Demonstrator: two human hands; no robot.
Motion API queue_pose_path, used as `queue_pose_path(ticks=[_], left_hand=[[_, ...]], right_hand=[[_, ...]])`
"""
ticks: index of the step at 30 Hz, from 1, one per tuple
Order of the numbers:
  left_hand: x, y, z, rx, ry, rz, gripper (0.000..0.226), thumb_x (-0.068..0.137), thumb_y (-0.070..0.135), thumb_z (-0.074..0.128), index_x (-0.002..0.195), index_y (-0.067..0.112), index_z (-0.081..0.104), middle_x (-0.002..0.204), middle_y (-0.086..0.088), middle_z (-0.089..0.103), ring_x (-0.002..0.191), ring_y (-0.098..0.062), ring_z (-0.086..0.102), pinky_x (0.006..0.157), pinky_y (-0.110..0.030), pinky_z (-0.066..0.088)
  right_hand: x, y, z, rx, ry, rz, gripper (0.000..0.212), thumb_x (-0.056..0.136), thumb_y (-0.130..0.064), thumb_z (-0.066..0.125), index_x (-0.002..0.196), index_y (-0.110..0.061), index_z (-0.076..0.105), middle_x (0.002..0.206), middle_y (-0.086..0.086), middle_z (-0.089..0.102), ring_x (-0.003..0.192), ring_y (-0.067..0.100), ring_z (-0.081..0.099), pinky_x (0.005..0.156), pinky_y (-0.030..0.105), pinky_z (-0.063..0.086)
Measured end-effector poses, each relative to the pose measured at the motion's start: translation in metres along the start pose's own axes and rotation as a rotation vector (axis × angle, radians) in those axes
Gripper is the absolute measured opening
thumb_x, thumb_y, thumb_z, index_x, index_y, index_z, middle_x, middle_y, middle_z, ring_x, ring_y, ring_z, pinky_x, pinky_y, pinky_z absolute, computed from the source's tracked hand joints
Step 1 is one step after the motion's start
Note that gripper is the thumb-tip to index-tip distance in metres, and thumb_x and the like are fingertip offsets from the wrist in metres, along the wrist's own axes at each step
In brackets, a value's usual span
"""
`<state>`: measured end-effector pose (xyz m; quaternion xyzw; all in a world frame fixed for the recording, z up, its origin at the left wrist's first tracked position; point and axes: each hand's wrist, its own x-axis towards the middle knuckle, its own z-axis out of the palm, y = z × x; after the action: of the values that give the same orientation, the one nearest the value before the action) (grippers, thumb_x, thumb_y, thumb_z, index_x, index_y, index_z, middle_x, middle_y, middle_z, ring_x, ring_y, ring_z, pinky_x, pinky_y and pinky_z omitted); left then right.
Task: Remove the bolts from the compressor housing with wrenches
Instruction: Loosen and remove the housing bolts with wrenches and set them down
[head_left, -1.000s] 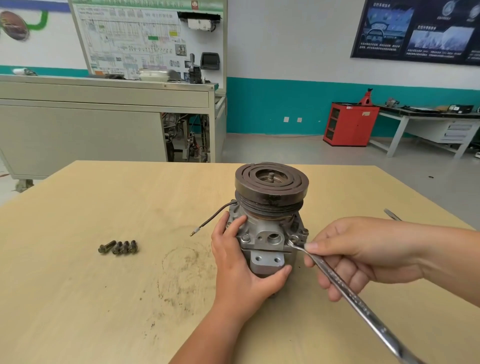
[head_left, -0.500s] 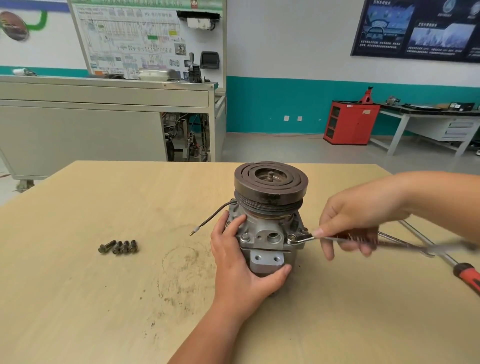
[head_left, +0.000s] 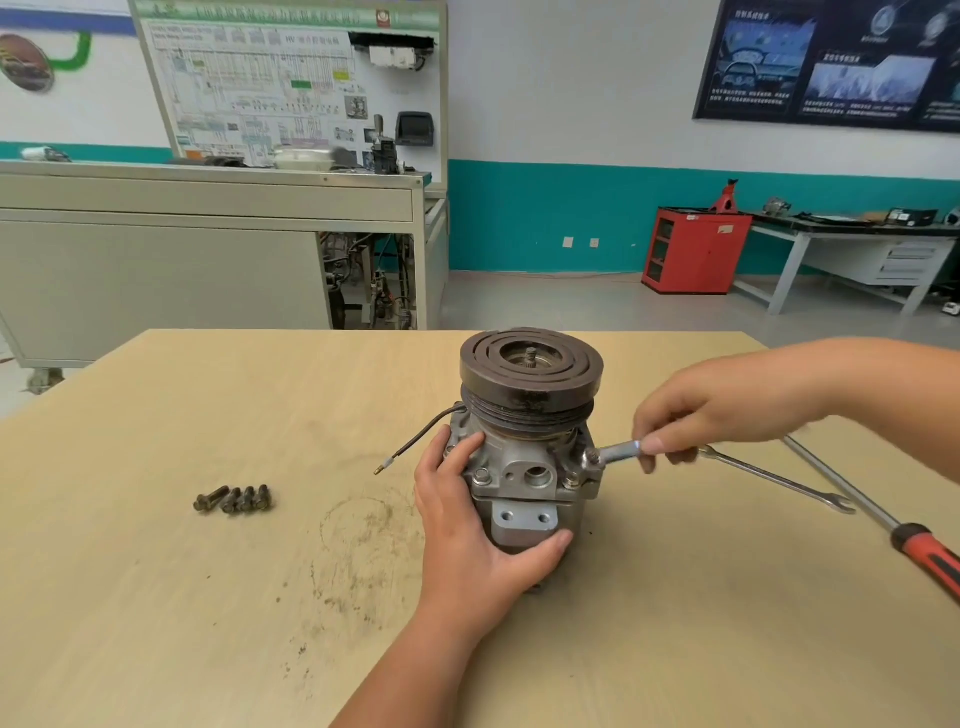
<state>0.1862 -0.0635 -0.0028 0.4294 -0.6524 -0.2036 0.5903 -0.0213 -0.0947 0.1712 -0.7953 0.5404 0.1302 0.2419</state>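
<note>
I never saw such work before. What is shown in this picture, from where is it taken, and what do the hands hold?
The picture comes from a camera worn on a person's head, looking down at their bare hands. No robot is here. A compressor stands upright on the table. The left hand grips its body. The right hand holds a wrench, whose end sits on a bolt at the compressor's right side. Four loose bolts lie together to the left. A screwdriver with a red handle lies to the right.

Screwdriver (head_left: 930, 556) handle cut by edge; wrench (head_left: 618, 451) middle hidden.
</note>
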Motion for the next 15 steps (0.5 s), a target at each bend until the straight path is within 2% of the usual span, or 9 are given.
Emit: queue_pose_path(ticks=[1,4,7,11,13,15], left_hand=[[0.000,0.000,0.000,-0.001,0.001,-0.001,0.083,0.051,0.057,0.071,0.123,0.029,0.040,0.147,-0.005,0.022,0.140,-0.016,0.019,0.110,-0.014,0.020],[0.000,-0.001,0.001,-0.006,0.007,0.001,0.083,0.052,0.057,0.071,0.124,0.030,0.039,0.147,-0.006,0.022,0.140,-0.016,0.019,0.111,-0.013,0.019],[0.001,-0.001,0.001,-0.001,0.012,0.013,0.083,0.053,0.056,0.071,0.124,0.029,0.039,0.146,-0.009,0.024,0.140,-0.017,0.020,0.110,-0.010,0.018],[0.001,0.000,0.001,0.003,0.013,0.028,0.083,0.054,0.056,0.071,0.124,0.027,0.039,0.145,-0.012,0.025,0.139,-0.016,0.020,0.109,-0.008,0.016],[0.001,-0.001,0.001,0.000,0.013,0.032,0.082,0.054,0.056,0.071,0.124,0.027,0.039,0.145,-0.012,0.025,0.139,-0.016,0.020,0.109,-0.008,0.017],[0.001,-0.001,0.001,0.000,0.012,0.032,0.082,0.054,0.057,0.071,0.124,0.028,0.039,0.145,-0.011,0.024,0.139,-0.015,0.020,0.109,-0.008,0.017]], right_hand=[[-0.005,0.003,0.000,0.140,-0.052,0.012,0.023,0.097,-0.037,0.045,0.086,-0.035,0.065,0.077,-0.014,0.064,0.077,0.000,0.063,0.070,0.018,0.048],[-0.016,0.000,0.019,0.606,-0.125,-0.028,0.025,0.100,-0.024,0.040,0.088,-0.013,0.060,0.075,0.001,0.068,0.075,0.021,0.072,0.063,0.023,0.054],[-0.017,-0.018,0.047,0.910,-0.092,-0.046,0.026,0.099,-0.022,0.039,0.087,-0.006,0.056,0.067,0.009,0.069,0.063,0.025,0.071,0.052,0.023,0.054],[-0.015,-0.037,0.058,1.105,0.020,0.012,0.027,0.099,-0.021,0.043,0.083,-0.004,0.056,0.049,0.006,0.059,0.035,0.011,0.056,0.037,0.016,0.043],[-0.013,-0.041,0.056,1.126,0.054,0.033,0.027,0.099,-0.020,0.043,0.082,-0.003,0.056,0.046,0.005,0.056,0.030,0.008,0.050,0.035,0.015,0.041],[-0.012,-0.042,0.056,1.108,0.043,0.043,0.027,0.099,-0.021,0.043,0.084,-0.002,0.056,0.045,0.006,0.056,0.031,0.010,0.052,0.036,0.016,0.042]])
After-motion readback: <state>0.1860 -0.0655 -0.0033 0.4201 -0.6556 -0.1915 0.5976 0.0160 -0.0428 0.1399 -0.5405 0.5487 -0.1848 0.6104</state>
